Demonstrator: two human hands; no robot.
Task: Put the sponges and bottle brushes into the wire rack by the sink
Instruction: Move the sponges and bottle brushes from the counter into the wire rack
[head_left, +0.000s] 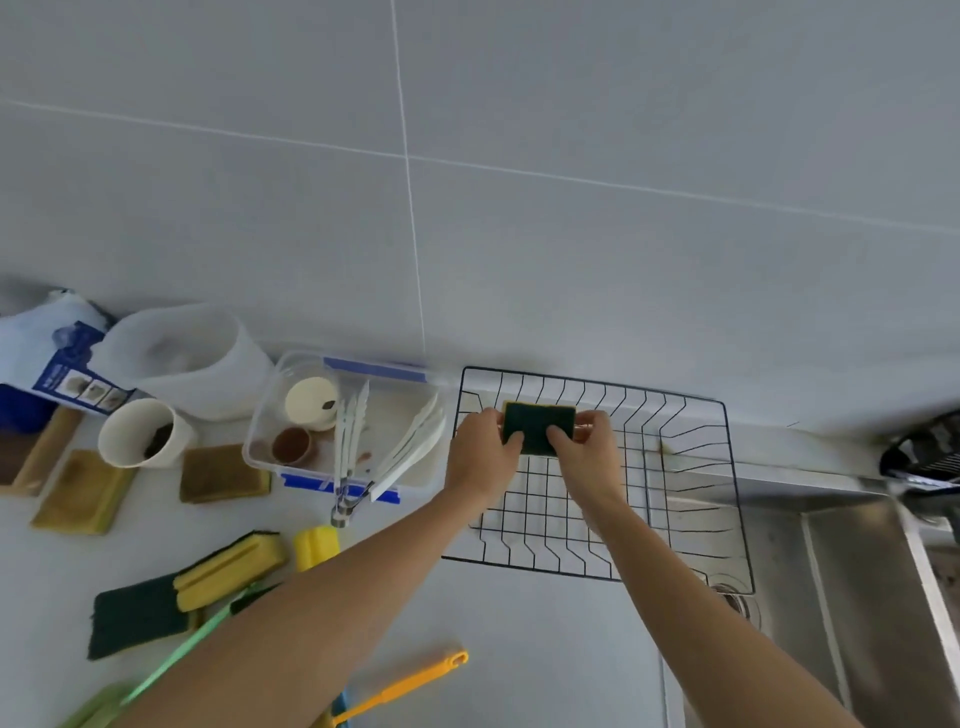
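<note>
A green-and-yellow sponge (537, 423) is held upright over the back left of the black wire rack (691, 499). My left hand (480, 452) grips its left end and my right hand (587, 452) grips its right end. On the counter to the left lie two yellow sponges with green pads (228, 569), a small yellow sponge (316, 545) and a flat green scouring pad (132, 616). A brush with an orange handle (410, 686) and one with a green handle (176, 660) rest near the front edge, partly hidden by my left arm.
A clear plastic box (343, 426) with tongs and small cups stands left of the rack. Behind it are a white tub (187, 358), a white cup (143, 434) and worn brown sponges (223, 473). The steel sink (841, 571) lies under and right of the rack.
</note>
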